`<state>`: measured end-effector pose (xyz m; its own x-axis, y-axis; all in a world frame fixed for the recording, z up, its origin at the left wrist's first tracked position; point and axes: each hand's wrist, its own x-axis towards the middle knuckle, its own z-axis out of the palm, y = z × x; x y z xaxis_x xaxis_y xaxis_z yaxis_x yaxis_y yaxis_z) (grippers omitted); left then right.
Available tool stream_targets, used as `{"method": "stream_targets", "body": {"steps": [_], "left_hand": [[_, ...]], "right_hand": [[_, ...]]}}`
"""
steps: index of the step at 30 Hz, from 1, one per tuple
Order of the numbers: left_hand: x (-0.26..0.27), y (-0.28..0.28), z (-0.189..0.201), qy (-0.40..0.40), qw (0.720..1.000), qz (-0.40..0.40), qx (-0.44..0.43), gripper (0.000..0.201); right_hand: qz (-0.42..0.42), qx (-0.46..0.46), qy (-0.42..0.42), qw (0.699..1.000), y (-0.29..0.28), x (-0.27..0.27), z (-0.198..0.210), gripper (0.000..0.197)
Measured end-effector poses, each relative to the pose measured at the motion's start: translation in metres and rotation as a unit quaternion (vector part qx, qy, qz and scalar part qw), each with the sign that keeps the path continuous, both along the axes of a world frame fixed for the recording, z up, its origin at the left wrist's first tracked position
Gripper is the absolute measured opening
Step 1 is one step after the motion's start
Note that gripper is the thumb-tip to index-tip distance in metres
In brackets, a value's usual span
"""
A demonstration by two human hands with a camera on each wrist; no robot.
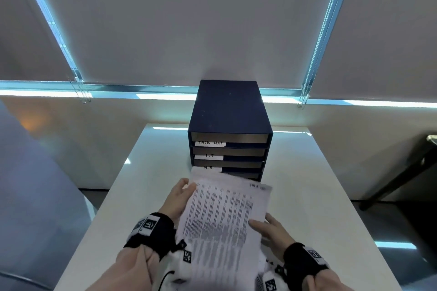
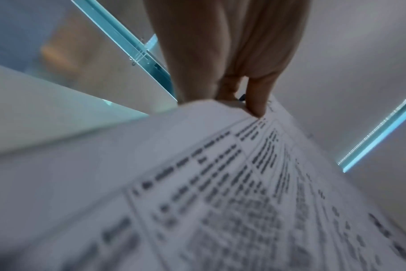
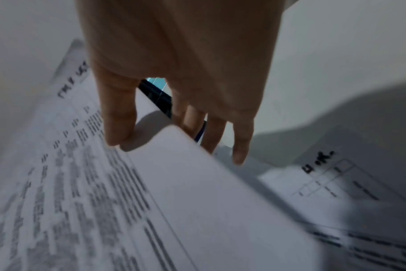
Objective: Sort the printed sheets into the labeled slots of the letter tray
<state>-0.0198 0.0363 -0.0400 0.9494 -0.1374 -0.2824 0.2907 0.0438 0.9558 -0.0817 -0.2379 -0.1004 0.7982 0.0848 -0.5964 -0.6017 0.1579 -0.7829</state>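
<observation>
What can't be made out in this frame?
- Body text of the printed sheets: blurred in all three views.
- Lowest slot of the letter tray and any label on it: head view, covered by the sheets.
- Left hand fingers under the sheets: hidden by paper.
- Right hand grip: unclear.

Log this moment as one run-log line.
left hand: holds sheets | right hand: thumb on top sheet, fingers under | tray: behind sheets, labels TASK LIST, I.T, H.R | step: sorting, sheet unslotted
</observation>
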Motion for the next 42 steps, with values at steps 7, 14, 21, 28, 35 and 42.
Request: {"method": "stream_targets", "body": {"steps": [7, 14, 21, 28, 35, 42], "left_hand": [[0.016, 0.002, 0.006, 0.036, 0.998, 0.055, -0.026, 0.031], [0.017, -0.001, 0.011, 0.031, 0.997, 0.062, -0.02, 0.025], [0.05, -0.003, 0.028, 0.015, 0.997, 0.076, 0.012, 0.032], [0.055, -0.007, 0.036, 0.07, 0.997, 0.024, 0.005, 0.025], [0.022, -0.018, 0.016, 0.054, 0.996, -0.066, 0.007, 0.026], [0.04, -0.029, -0.003, 0.006, 0.999, 0.043, 0.004, 0.031]], "right_hand": [[0.003, 0.124, -0.04, 0.991, 0.001, -0.001, 0.018, 0.038], [0.008, 0.11, -0.047, 0.993, 0.003, -0.003, 0.025, 0.037], [-0.029, 0.047, -0.08, 0.995, 0.005, 0.015, 0.042, 0.035], [-0.069, 0.018, -0.082, 0.994, -0.008, 0.072, 0.073, 0.04], [-0.12, -0.044, -0.13, 0.983, -0.003, 0.14, 0.108, 0.036], [0.022, -0.122, -0.08, 0.989, -0.011, 0.1, 0.098, 0.014]]}}
